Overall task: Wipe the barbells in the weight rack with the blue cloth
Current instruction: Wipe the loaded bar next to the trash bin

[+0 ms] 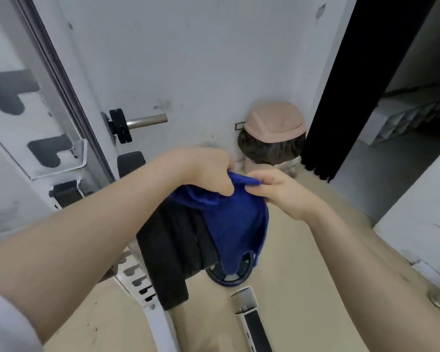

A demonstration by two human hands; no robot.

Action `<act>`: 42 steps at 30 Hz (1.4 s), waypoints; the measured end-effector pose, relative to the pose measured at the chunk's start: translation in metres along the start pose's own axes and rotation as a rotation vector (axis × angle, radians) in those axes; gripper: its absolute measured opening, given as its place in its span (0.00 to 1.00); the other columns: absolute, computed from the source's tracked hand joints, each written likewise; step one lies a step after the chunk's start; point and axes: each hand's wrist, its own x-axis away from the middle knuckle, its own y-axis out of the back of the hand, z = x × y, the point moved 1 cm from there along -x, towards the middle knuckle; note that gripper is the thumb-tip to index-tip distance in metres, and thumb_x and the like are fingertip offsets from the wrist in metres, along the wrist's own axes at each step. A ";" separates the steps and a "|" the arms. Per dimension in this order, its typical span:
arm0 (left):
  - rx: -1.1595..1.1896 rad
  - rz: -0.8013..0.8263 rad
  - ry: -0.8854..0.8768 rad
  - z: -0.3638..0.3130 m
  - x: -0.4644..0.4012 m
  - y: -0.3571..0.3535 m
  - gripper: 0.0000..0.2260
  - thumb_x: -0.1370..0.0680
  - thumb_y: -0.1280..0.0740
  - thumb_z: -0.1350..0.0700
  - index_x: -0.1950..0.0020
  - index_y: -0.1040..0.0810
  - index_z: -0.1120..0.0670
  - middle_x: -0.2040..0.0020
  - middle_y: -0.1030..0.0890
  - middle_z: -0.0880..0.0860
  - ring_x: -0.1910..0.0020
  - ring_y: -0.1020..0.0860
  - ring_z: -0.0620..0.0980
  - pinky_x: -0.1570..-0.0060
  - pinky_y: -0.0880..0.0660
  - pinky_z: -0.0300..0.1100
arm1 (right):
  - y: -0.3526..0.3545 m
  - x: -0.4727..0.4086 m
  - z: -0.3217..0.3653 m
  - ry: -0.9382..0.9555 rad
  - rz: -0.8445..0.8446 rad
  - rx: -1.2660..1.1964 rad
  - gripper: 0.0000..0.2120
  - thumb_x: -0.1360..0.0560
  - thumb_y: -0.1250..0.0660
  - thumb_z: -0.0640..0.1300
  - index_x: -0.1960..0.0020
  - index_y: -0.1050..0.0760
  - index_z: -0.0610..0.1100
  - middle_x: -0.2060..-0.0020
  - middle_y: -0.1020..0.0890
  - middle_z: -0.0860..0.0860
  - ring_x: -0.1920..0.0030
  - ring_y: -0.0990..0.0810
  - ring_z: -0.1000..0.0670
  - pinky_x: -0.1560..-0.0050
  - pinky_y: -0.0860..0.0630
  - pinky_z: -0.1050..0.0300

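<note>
Blue cloth pinched at top edge by left hand and right hand, hanging limp over black weight plates beside rack; soft, light, best bunched into palm-sized pad before wiping.

The beige floor fills the lower frame; on it stand a pink swing-lid bin (dark liner showing) at centre right and the white rack at left
</note>
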 end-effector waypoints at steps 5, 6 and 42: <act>-0.132 -0.194 0.157 0.016 -0.053 0.002 0.14 0.27 0.40 0.62 0.43 0.24 0.58 0.50 0.20 0.58 0.51 0.24 0.58 0.57 0.28 0.45 | 0.008 -0.043 -0.023 -0.142 -0.139 -0.158 0.12 0.20 0.44 0.40 0.50 0.22 0.47 0.55 0.16 0.49 0.53 0.18 0.49 0.48 0.23 0.52; -0.154 -0.326 0.200 0.019 -0.062 0.004 0.16 0.26 0.42 0.62 0.39 0.27 0.56 0.44 0.22 0.58 0.45 0.26 0.59 0.52 0.29 0.47 | 0.008 -0.054 -0.025 -0.160 -0.205 -0.189 0.11 0.20 0.44 0.42 0.50 0.22 0.47 0.56 0.16 0.50 0.53 0.18 0.48 0.50 0.22 0.53; -0.114 -0.268 0.380 -0.032 -0.135 -0.099 0.12 0.22 0.39 0.57 0.39 0.31 0.55 0.44 0.24 0.55 0.45 0.26 0.58 0.59 0.32 0.47 | 0.125 -0.100 -0.117 -0.100 -0.325 1.500 0.14 0.23 0.48 0.43 0.58 0.25 0.44 0.60 0.19 0.46 0.56 0.23 0.42 0.50 0.32 0.49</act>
